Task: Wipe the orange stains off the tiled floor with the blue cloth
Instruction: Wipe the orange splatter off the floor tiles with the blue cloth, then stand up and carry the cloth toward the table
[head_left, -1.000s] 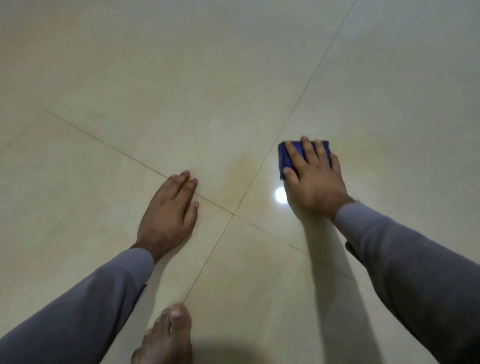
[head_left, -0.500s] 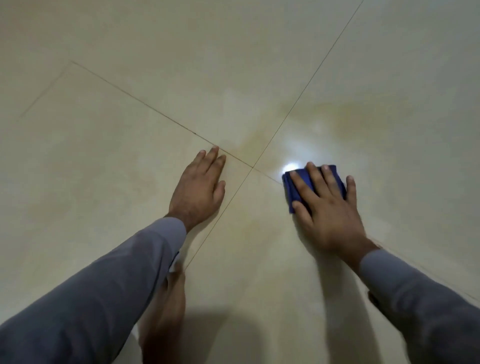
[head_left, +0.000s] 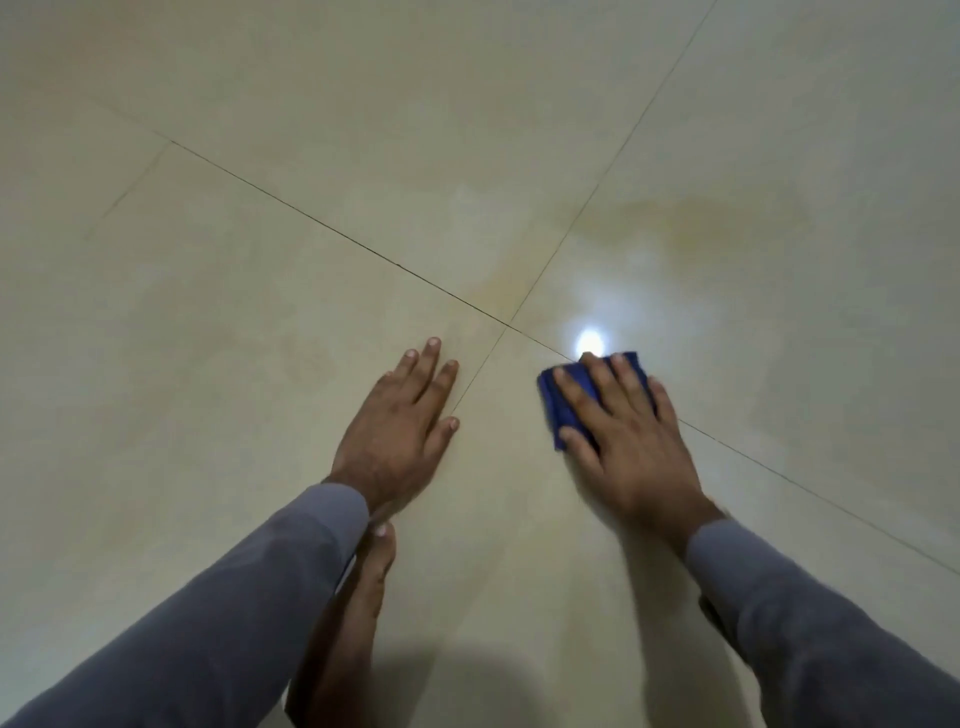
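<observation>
A folded blue cloth (head_left: 557, 410) lies flat on the cream tiled floor (head_left: 260, 312), just right of where two grout lines cross. My right hand (head_left: 623, 441) presses down on it with straight, spread fingers; only the cloth's left and far edges show. My left hand (head_left: 400, 431) rests flat on the floor to the left of the crossing, fingers straight. A faint orange stain (head_left: 711, 218) smears across the tile beyond the cloth, and another pale orange streak (head_left: 501, 283) runs near the grout crossing.
My bare foot (head_left: 363, 597) stands on the floor under my left forearm. A bright reflection of a lamp (head_left: 589, 343) glares just beyond the cloth. Open tile lies on all sides.
My right hand has slid the blue cloth back toward me, from beyond the grout crossing to just past it. The left hand stays flat on the floor; the view has tilted forward.
</observation>
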